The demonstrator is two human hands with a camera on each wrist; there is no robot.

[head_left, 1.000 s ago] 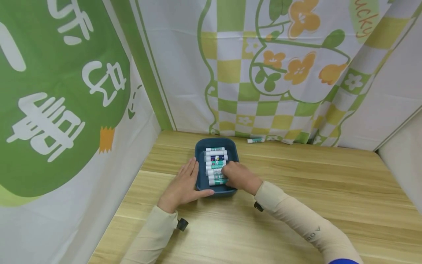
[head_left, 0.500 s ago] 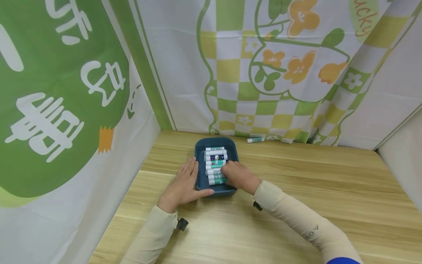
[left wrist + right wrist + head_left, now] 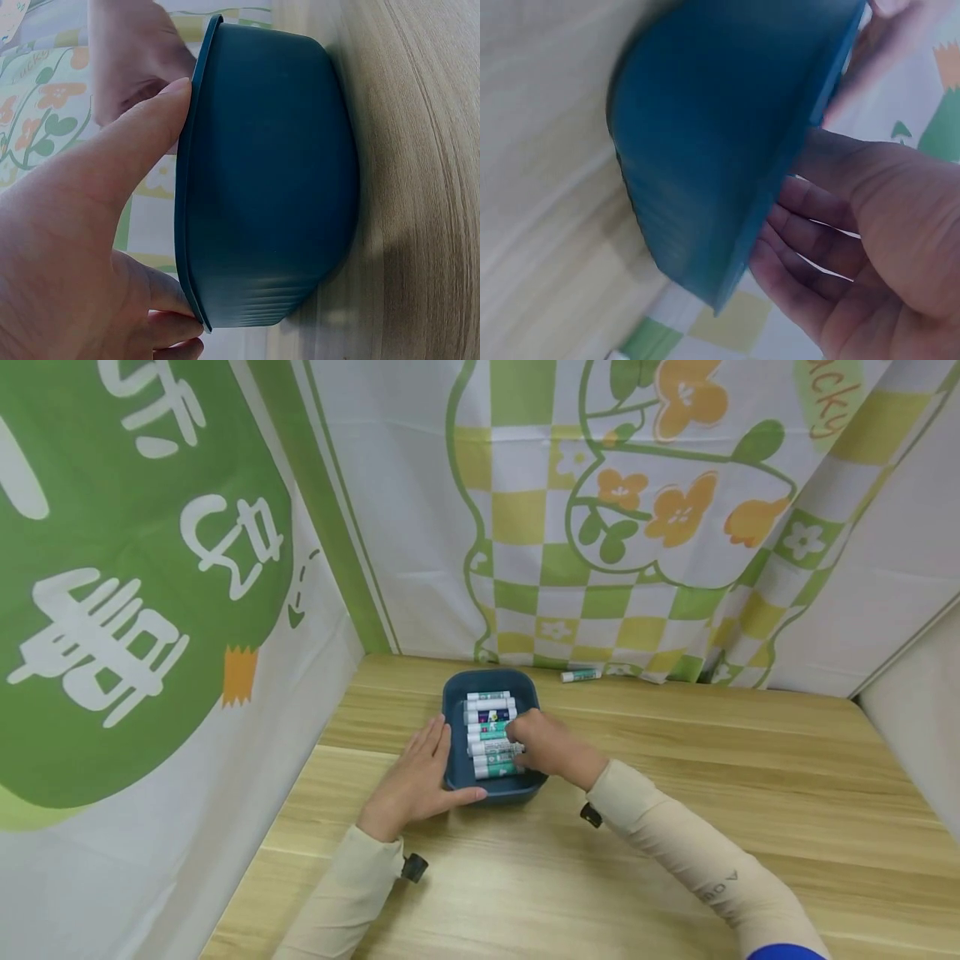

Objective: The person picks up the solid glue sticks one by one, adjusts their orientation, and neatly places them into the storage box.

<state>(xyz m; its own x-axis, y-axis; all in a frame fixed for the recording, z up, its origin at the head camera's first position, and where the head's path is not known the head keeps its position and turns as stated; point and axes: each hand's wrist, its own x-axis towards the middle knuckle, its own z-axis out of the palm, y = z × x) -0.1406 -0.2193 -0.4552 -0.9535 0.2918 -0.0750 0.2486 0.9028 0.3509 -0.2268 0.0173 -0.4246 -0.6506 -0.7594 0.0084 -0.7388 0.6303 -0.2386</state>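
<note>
A dark blue plastic tub (image 3: pixel 508 795) stands on the wooden table, holding a column of white-capped glue sticks (image 3: pixel 493 704) with teal or navy labels. My left hand (image 3: pixel 414 785) rests against the tub's left side with straight fingers, its thumb lying on the front corner of the rim. In the left wrist view, that thumb (image 3: pixel 154 120) touches the rim. My right hand (image 3: pixel 551 747) reaches over the tub's right side, thumb and fingers apart around the right ends of the lower glue sticks. In the right wrist view, the rim hides its fingertips.
One loose glue stick (image 3: pixel 581 676) lies on the table (image 3: pixel 675 760) near the back edge, right of the tub. A printed curtain (image 3: pixel 555 585) hangs behind the table, and a green and white cloth (image 3: pixel 150 610) stands along the left.
My right hand has shifted slightly up and to the right, its fingers opening so more of the lower glue sticks shows. My left hand and the tub keep their places.
</note>
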